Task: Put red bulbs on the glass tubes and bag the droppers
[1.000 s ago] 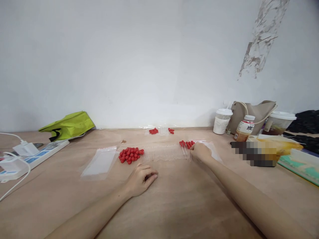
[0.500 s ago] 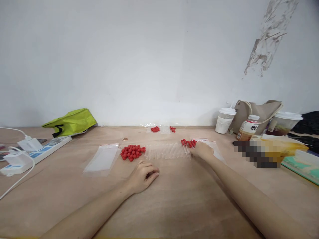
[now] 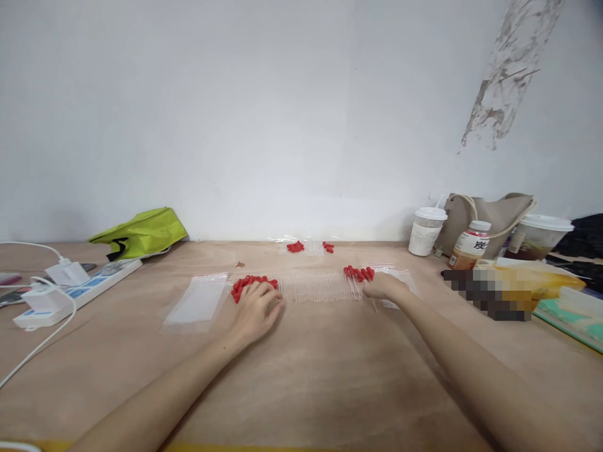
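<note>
My left hand (image 3: pixel 257 309) lies over the near right side of a pile of red rubber bulbs (image 3: pixel 252 280), thumb apart from the curved fingers; some fingertips are hidden. To the right of the pile is a row of clear thin dropper tubes (image 3: pixel 313 287), side by side. At the row's right end lie several droppers with red bulbs (image 3: pixel 355 274) on their far ends. My right hand (image 3: pixel 382 287) is closed beside them, fingers pinched together. A clear tube (image 3: pixel 374 305) sticks out below it, so it seems to hold a dropper; its bulb end is hidden.
Clear zip bags lie left (image 3: pixel 198 302) and right (image 3: pixel 402 276). Farther back is a small packet of red bulbs (image 3: pixel 296 247). A power strip (image 3: pixel 85 295) and green bag (image 3: pixel 144 233) stand left; a cup (image 3: pixel 426 232), bottle (image 3: pixel 471 243) and grey bag (image 3: pixel 492 213) right.
My left hand has moved forward and left from the bare table onto the pile of red bulbs. My right hand stays by the finished-looking droppers, shifted only slightly.
</note>
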Demonstrator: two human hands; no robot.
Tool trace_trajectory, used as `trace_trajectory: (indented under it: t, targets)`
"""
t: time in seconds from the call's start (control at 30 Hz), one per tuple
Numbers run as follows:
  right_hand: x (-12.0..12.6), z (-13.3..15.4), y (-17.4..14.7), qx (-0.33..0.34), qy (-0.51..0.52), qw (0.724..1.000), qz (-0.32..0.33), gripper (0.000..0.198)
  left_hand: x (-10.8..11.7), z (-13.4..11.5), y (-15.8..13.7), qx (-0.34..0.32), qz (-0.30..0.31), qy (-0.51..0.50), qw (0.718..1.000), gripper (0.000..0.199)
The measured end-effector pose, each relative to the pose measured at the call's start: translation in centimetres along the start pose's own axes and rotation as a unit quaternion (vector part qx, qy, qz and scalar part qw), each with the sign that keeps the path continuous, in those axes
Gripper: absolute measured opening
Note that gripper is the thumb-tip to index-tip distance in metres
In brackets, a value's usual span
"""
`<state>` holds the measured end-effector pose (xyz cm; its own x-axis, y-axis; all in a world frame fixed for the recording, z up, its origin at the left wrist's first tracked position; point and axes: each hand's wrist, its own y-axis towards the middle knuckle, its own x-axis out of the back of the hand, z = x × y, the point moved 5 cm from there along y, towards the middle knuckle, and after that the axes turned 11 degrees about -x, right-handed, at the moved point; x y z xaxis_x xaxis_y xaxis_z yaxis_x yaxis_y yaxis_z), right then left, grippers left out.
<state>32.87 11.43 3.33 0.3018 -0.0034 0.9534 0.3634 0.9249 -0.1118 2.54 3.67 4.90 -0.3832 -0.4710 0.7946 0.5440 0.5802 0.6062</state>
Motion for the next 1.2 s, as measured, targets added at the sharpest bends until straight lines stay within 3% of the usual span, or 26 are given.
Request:
trace_trajectory:
  t: [0.1,0.2,0.27,0.4,0.53,0.63,0.8,0.9,0.97,1.07,1.2]
  targets:
    - [0.7,-0.8,-0.5,0.016,0.030,0.998,0.047,0.010,0.6,2.7,0.9,0.022,0.013,0.053,0.998,0.013]
    - [0.7,-0.7,-1.8,0.050,0.103,0.986,0.117,0.014,0.3,4.1,1.8,0.000,0.045,0.087,0.995,0.017]
    - [0.0,0.0,-3.0,0.078,0.191,0.958,0.199,0.015,-0.3,4.5,2.4,-0.014,0.062,0.098,0.993,0.018]
    - [-1.8,1.9,-5.5,0.150,0.318,0.873,0.339,0.014,-1.4,4.5,3.1,-0.024,0.073,0.097,0.992,0.011]
    - [-2.8,3.3,-6.8,0.225,0.391,0.812,0.369,0.016,-1.4,4.4,3.0,-0.024,0.066,0.088,0.994,0.013]
    - [-3.3,3.4,-7.0,0.232,0.418,0.794,0.375,0.029,-0.3,4.1,2.3,-0.019,0.036,0.057,0.998,0.015]
    - [-4.4,3.3,-6.6,0.226,0.452,0.769,0.390,0.031,2.0,2.3,0.2,0.019,-0.069,-0.122,0.990,0.014]
    - [-5.1,3.9,-6.7,0.258,0.459,0.773,0.354,0.035,0.8,0.9,-0.4,0.067,-0.050,-0.275,0.958,0.011]
    - [-5.3,4.4,-7.2,0.297,0.425,0.807,0.282,0.031,-0.8,0.2,-0.4,0.109,-0.036,-0.368,0.923,0.009]
    - [-5.0,5.1,-8.6,0.350,0.351,0.860,0.119,0.025,-3.4,-0.3,-0.2,0.156,-0.031,-0.463,0.872,0.014]
    - [-4.5,5.6,-10.7,0.394,0.280,0.875,-0.025,0.026,-5.0,-0.6,-0.6,0.154,-0.039,-0.468,0.869,0.021]
